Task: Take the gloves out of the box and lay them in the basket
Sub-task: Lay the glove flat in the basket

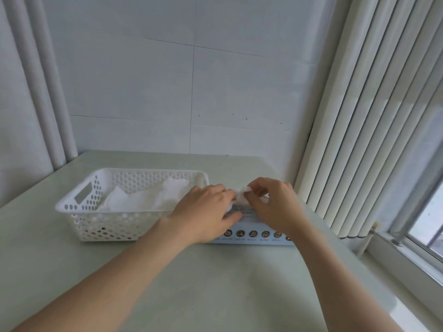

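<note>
While both hands meet over the box (pixel 254 236), a white glove (pixel 242 195) stands up from its top between them. The right hand (pixel 275 205) pinches the upper edge of this glove between thumb and forefinger, the other fingers curled loosely behind. The left hand (pixel 206 210) lies palm down across the left end of the box, its fingers bent round the lower part of the same glove and its thumb stretched along the box top; a little white material shows between thumb and fingers. The box is pale blue and flat, with a row of small round dark pictures along its near side, and it lies on a pale green table (pixel 215 288).

Just to the left of the box, touching or nearly touching it, stands a white perforated basket (pixel 72 210) with a slot handle in its left end. Several crumpled white gloves in the basket (pixel 148 198) lie along its floor.

Behind the table rises a pale panelled wall (pixel 167 80), with two white pipes (pixel 43 92) at the left. White vertical blinds (pixel 359 121) hang at the right, beside a window (pixel 424 226)
</note>
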{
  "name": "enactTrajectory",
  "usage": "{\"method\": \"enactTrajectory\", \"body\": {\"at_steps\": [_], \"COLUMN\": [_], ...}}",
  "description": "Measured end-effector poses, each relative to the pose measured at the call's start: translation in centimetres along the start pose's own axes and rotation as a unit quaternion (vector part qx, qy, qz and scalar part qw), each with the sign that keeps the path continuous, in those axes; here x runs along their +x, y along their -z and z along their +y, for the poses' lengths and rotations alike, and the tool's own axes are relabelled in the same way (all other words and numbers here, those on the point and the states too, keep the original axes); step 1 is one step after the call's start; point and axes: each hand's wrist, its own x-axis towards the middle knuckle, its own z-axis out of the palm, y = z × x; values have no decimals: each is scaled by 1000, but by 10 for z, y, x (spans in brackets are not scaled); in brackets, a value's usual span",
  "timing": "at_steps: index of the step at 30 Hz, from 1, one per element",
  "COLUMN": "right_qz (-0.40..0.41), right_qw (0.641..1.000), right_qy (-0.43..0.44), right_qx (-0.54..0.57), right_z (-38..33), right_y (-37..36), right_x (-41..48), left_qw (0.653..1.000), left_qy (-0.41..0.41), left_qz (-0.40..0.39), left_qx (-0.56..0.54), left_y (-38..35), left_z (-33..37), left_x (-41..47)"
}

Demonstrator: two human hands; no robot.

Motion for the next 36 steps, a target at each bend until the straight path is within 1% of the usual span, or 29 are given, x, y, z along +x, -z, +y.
{"method": "enactTrajectory", "body": {"at_steps": [4, 8, 11, 15, 18, 20, 22, 26, 29, 32, 34, 35, 36], "right_qz": [103, 202, 283, 409, 444, 441, 426, 353, 318, 262, 217, 203, 190], "right_qw": [994, 974, 948, 893, 873, 868, 867, 889, 888, 872, 855, 840, 817], "right_qy": [-21, -46, -63, -54, -32, -23, -39, -76, -115, -146, -188, -216, -241], "right_qx": [42, 89, 128, 182, 200, 227, 256, 282, 311, 388, 431, 454, 489], "right_z": [-1, -5, -10, -22, -32, -40, -45, -55, -54, -47, -49, -50, -51], "right_y": [-5, -7, -3, 8, 13, 15, 16, 11, 6, 6, 11, 12, 13], "right_x": [2, 4, 2, 2, 1, 0, 0, -1, -1, -2, -3, -3, -3], "left_qw": [1000, 999, 999, 997, 996, 996, 997, 999, 987, 953, 942, 938, 933], "left_qy": [13, 20, 14, 20, 28, 31, 28, 23, 49, 54, 37, 35, 38], "left_qz": [-25, -36, -49, -66, -69, -67, -62, -12, 31, 51, 63, 69, 74], "left_qx": [6, 12, 21, 41, 48, 47, 30, -41, -148, -292, -326, -337, -350], "left_y": [-2, -5, -6, -4, -2, -1, 1, 8, 21, 31, 33, 33, 34], "left_z": [0, -3, -3, -2, 0, 1, 1, -1, -2, -8, -11, -12, -11], "left_x": [0, 1, 2, 2, 1, 0, 0, 2, 3, 4, 5, 5, 5]}}
